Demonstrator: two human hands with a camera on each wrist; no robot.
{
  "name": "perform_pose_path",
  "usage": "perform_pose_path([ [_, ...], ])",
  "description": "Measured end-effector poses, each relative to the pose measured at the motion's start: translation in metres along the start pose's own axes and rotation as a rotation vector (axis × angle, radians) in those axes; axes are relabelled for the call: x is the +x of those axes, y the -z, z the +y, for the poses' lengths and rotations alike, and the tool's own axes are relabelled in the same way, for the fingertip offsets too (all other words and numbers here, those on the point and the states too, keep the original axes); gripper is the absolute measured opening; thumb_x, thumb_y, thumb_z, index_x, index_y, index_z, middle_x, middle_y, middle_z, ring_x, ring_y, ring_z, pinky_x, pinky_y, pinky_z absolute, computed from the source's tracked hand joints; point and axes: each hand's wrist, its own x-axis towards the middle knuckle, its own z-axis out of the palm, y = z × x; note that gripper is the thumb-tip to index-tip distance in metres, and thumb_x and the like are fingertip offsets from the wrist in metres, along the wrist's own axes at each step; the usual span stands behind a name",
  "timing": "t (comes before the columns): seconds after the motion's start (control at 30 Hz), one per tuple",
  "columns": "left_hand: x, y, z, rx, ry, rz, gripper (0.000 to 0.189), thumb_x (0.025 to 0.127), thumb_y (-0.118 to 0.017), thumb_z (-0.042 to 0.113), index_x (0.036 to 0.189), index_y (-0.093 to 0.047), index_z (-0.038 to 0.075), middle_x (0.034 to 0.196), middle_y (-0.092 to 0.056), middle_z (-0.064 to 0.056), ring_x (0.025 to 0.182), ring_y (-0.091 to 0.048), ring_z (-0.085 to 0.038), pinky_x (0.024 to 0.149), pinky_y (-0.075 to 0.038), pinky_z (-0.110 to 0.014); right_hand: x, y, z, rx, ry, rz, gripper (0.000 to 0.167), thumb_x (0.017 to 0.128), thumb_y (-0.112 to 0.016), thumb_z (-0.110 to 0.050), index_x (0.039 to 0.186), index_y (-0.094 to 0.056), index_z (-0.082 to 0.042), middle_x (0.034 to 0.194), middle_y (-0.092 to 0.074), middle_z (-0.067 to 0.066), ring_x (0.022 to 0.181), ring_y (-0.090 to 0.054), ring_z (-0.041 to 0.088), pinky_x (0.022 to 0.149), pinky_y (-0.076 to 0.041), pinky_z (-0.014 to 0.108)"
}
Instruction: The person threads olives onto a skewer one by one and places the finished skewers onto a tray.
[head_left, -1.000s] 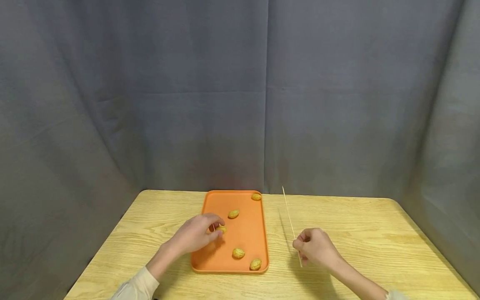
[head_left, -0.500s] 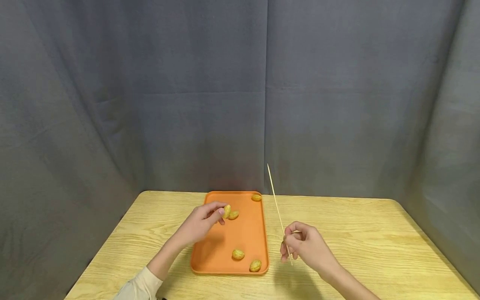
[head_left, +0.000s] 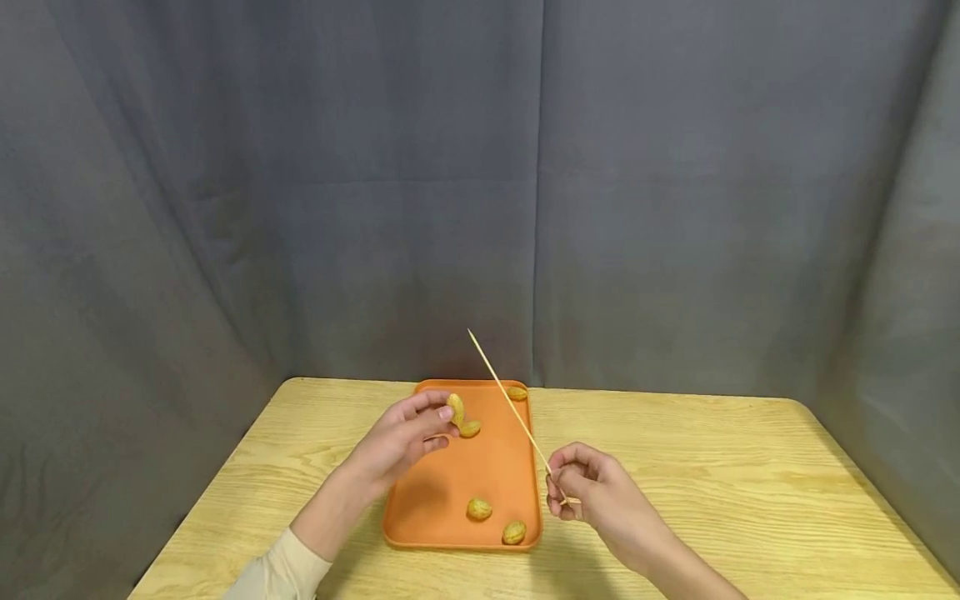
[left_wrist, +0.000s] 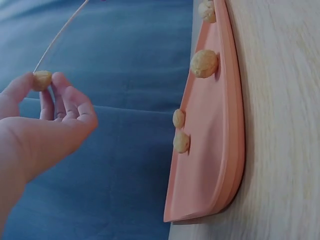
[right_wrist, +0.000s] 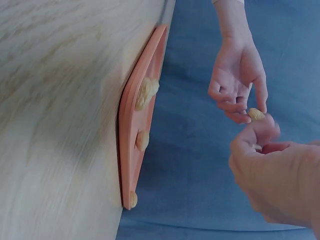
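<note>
My left hand (head_left: pixel 397 442) is over the orange tray (head_left: pixel 483 467), pinching a small golden, wrinkled, walnut-shaped piece (head_left: pixel 457 408) between thumb and fingers. In the left wrist view this held piece (left_wrist: pixel 42 80) has the thin skewer (left_wrist: pixel 57 37) reaching to its edge. Off the tray's right side, my right hand (head_left: pixel 600 496) grips the bamboo skewer (head_left: pixel 508 400) near its lower end. The pointed end slants up and left, beyond the held piece in the head view. Several similar pieces lie on the tray, one (head_left: pixel 470 428) just below the held one, another (head_left: pixel 479 508) nearer the front.
Two more pieces sit in the tray's right corners, one at the front (head_left: pixel 514 532) and one at the back (head_left: pixel 517 392). A light wooden table (head_left: pixel 720 467) carries the tray. Grey curtains (head_left: pixel 675 208) hang behind it and at both sides.
My left hand has lifted a piece off the tray and turned it upright. The right hand has come left with the skewer, whose point has swung from right of the tray to over it.
</note>
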Motion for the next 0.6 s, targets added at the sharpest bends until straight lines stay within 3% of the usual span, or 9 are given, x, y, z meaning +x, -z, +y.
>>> perform_pose_path([
  [0.2, 0.0011, 0.0037, -0.0044, -0.105, -0.025, -0.028, 0.024, 0.103, -0.062, 0.011, 0.126, -0.054, 0.006, 0.112, -0.061, -0.006, 0.099, -0.061, -0.020, 0.088, -0.049, -0.032, 0.0010, -0.0039, 0.0037, 0.005, -0.047, 0.073, 0.011, 0.098, -0.047, -0.001, 0.107, -0.049, 0.006, 0.086, -0.047, 0.008, 0.071, -0.042, 0.018, 0.062, -0.041, 0.026],
  [0.37, 0.0021, 0.0051, -0.0063, -0.162, -0.080, -0.043, 0.020, 0.106, -0.058, 0.013, 0.125, -0.059, 0.009, 0.107, -0.060, -0.002, 0.097, -0.059, -0.017, 0.086, -0.049, -0.030, 0.0014, -0.0041, 0.0053, -0.015, -0.056, 0.093, 0.013, 0.099, -0.051, -0.005, 0.106, -0.052, 0.005, 0.088, -0.049, 0.008, 0.076, -0.045, 0.019, 0.064, -0.042, 0.027],
  [0.6, -0.0004, 0.0096, -0.0025, -0.208, -0.167, -0.070, 0.023, 0.100, -0.067, 0.023, 0.120, -0.062, 0.013, 0.101, -0.059, 0.002, 0.095, -0.055, -0.015, 0.087, -0.047, -0.029, -0.0006, -0.0044, 0.0052, -0.034, -0.066, 0.083, 0.014, 0.100, -0.057, -0.009, 0.105, -0.056, 0.004, 0.089, -0.053, 0.009, 0.077, -0.048, 0.018, 0.066, -0.046, 0.027],
])
